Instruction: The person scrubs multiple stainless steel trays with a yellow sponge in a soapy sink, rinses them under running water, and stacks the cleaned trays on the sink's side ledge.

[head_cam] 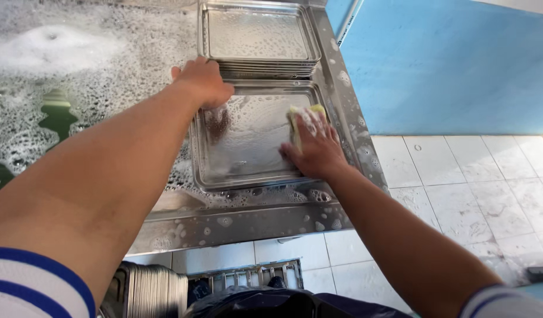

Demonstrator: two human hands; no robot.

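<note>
While a stack of metal trays on edge (156, 291) waits low down by the floor drain grate (248, 275), close to the person's dark apron, the work itself goes on a little farther out, at the steel rim of the sink (236, 227). Both forearms reach forward over that rim. The right hand (317, 147) lies flat, fingers spread, pressing a yellow sponge (304, 115) against the right part of a shallow steel tray (248, 141); the sponge is foamy and mostly under the fingers. The left hand (202, 82) is curled over the tray's far left corner, gripping the edge and holding the tray steady. The tray rests at the sink's right end, tilted slightly toward the person, its floor wet and streaked with suds.

Judging from this, the step in hand is the scrubbing of the tray's inner face: the right side is under the sponge, and the left and near parts look filmed but not yet heavily lathered. The next move seems to call for sweeping the sponge leftward across the floor and into the corners, with the left hand keeping firm pressure, since a soapy tray on a wet steel ledge could slide.

Beyond the tray, touching its far edge, stands a neat pile of flat trays (259, 38), the top one beaded with water. To the left, soapy water (53, 53) fills the basin with thick foam. To the right lie white floor tiles (471, 182) and a blue wall (448, 65).
</note>
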